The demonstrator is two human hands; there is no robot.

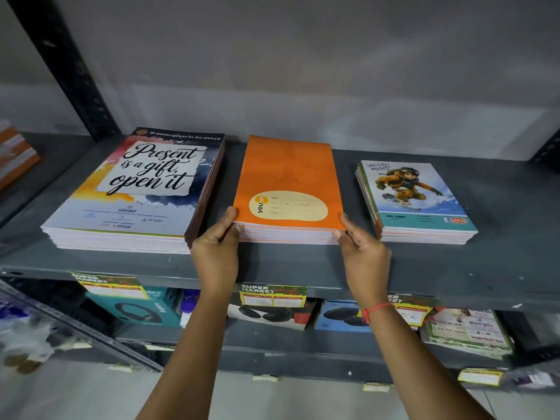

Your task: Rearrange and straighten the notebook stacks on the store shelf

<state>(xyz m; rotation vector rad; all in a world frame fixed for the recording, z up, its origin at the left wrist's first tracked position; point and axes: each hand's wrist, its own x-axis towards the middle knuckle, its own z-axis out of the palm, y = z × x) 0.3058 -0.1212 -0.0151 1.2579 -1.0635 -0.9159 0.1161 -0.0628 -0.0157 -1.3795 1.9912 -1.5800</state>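
Orange notebook stack [289,189], mid-shelf [272,265], looks squared as both hands, left hand [216,247] and right hand [362,250], pinch its front corners, while the right stack [415,201] seems slightly fanned, left stack [136,189] tidy.

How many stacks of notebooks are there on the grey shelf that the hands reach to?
3. The "Present is a gift" stack lies left, the orange stack in the middle, the "Adventure awaits" stack right. Another partly visible pile lies beyond the post.
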